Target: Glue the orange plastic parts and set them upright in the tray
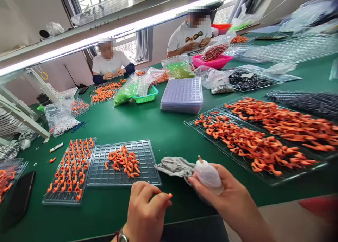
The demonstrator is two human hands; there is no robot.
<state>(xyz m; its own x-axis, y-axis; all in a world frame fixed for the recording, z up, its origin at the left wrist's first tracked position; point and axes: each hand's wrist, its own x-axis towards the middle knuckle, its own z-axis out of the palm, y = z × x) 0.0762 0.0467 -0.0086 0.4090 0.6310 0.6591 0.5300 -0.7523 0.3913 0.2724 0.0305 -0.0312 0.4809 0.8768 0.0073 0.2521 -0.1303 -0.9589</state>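
Observation:
My left hand (148, 210) is closed near the table's front edge, pinching a small orange piece (170, 195) whose tip shows beyond the fingertips. To its right, my right hand (224, 192) is wrapped round a whitish squeeze bottle (208, 177) with a brownish tip pointing up. A crumpled grey cloth (175, 166) lies against the bottle and the fingers of that hand. Beyond my left hand, a clear gridded tray (92, 178) bears a loose pile of orange pieces (124, 161). Beside it, another tray (63, 202) holds rows of upright orange pieces (72, 161).
Large trays heaped with orange parts (250, 140) lie at the right. A stack of clear trays (182, 96), a green basket (146, 96) and a pink basket (212, 61) stand farther back. Two people sit across the table (126, 126). A dark phone (21, 196) lies at left.

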